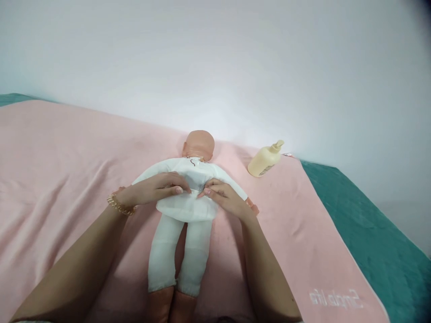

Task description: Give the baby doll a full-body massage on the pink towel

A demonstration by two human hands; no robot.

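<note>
Although its wall is opaque and hides the contents, the bottle (264, 163) is the one container in view: pale yellow, dark lettering on its side, too small to read, pump (278, 145) on top. It leans toward the right of the view, base on the pink cloth (279, 224), near the wall (215, 58), beyond the doll's right-hand side as seen.

Doll (186, 213): lies stretched on the pink cloth, back of its head toward the wall, back uppermost, legs toward the person. White fabric covers trunk, arms and most of the legs; the lower legs run out of view at the bottom. A short dark thread shows at the neck.

Grip: left hand (168, 185) and right hand (225, 195) both rest on the doll's back near the waist, one from each side. Their fingertips face each other just apart, over a pale strip of the white fabric; a greyish patch lies just above, between the hands. Thumbs and fingers are bent close; cannot tell whether either grip is clamped on the fabric or only pressing. A beaded bracelet (120, 206) circles the left wrist. The doll's own arms spread outward, its hands beside the person's wrists.

Edges: pink cloth ends at the wall behind the head; its right edge slants down past reversed lettering (336, 298) to green cloth (363, 215). Widest open room: creased pink cloth on the left. Right side: bottle well apart from right hand.
</note>
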